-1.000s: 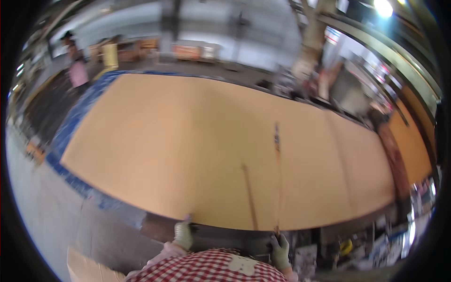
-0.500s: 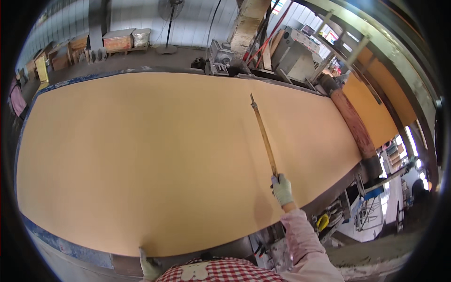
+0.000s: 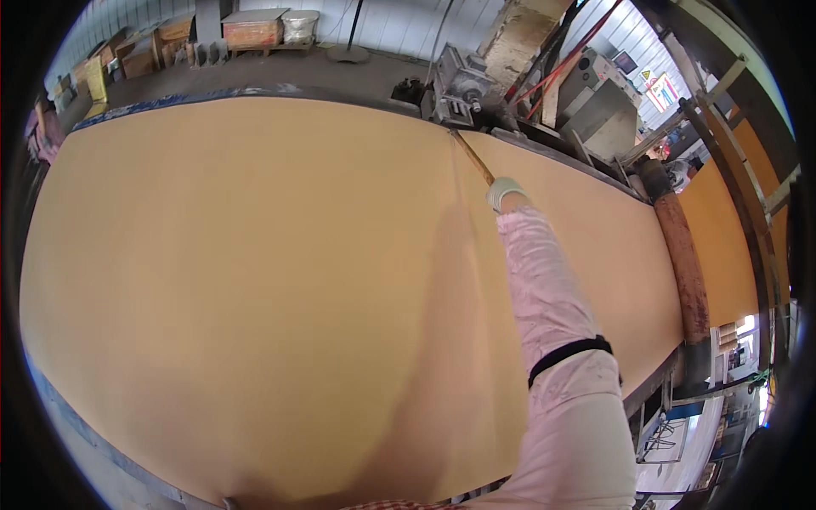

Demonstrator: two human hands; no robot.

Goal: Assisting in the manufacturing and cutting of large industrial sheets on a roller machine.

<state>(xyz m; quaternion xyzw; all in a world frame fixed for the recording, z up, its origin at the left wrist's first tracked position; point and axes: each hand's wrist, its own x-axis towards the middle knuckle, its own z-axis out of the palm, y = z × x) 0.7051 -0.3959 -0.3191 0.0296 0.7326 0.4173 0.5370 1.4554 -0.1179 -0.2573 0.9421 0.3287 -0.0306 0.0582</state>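
In the head view, the right hand (image 3: 505, 194) had its grip closed around a thin wooden stick (image 3: 476, 161), high in the frame, right of the middle. The stick pointed up and left from the grip, its tip by the big tan sheet's (image 3: 280, 255) far edge. The left hand (image 3: 229, 504) barely showed, bottom left, far away; I couldn't tell its grip.

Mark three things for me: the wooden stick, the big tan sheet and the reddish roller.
Wooden stick (image 3: 473, 157): head view, middle of its visible shaft.
Tan sheet (image 3: 280, 280): head view, bare upper surface, left of the stick.
Reddish roller (image 3: 682, 265): head view, middle of its reddish length.
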